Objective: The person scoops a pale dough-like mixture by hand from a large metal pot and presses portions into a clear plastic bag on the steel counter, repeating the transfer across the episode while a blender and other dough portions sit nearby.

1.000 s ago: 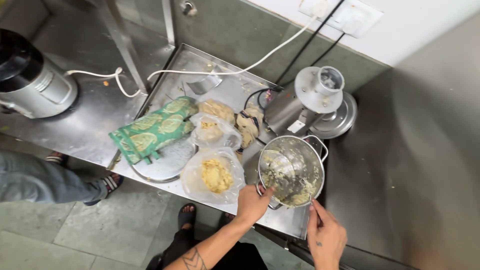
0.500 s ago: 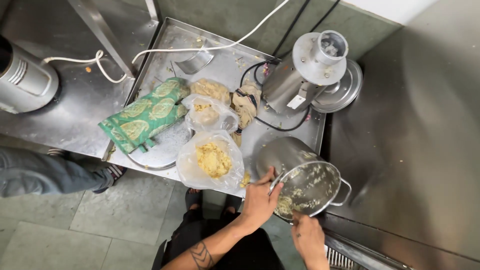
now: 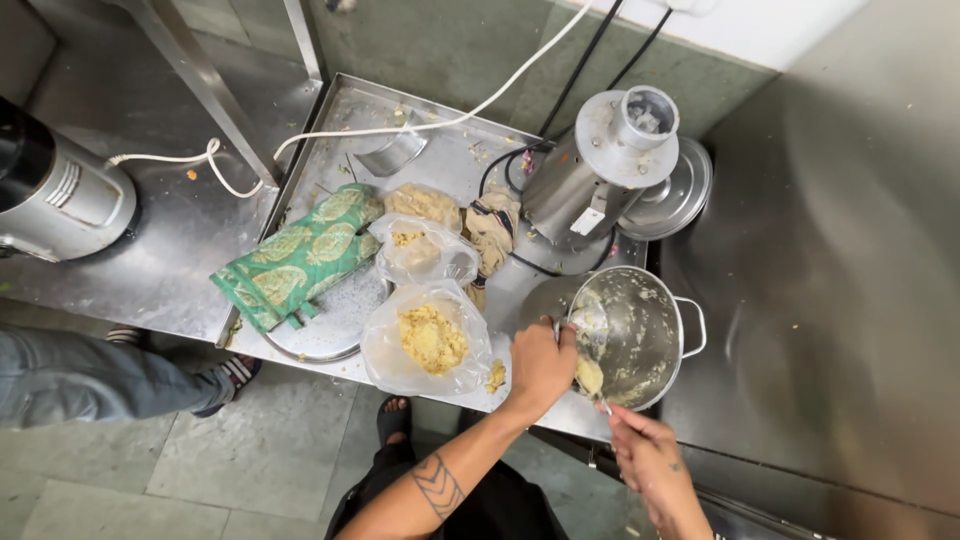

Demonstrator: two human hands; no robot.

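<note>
Since 0.5 s ago the steel pot (image 3: 640, 335) has come back up onto the counter (image 3: 200, 240), tilted toward you at the front edge, and your left hand (image 3: 540, 365) has shifted to its near rim. Your left fingers are curled over that rim, holding the pot steady; your right hand (image 3: 645, 455) pinches the handle of a thin utensil (image 3: 598, 395) whose tip carries a lump of yellow paste just inside the pot. The pot is round, shiny, with a loop handle on its far side, and its inner wall is smeared with pale yellow mash. Just left of your left hand lies 1 clear plastic bag (image 3: 425, 340) holding a yellow crumbly heap; behind it sits a second clear bag (image 3: 420, 250), nearly empty, and a third lump of yellowish mix (image 3: 425, 203) beyond that. A green cloth with a leaf pattern (image 3: 300, 255) rests over a round steel plate (image 3: 335, 320). A steel grinder (image 3: 600, 170) stands behind the pot, black cables running to the wall.
</note>
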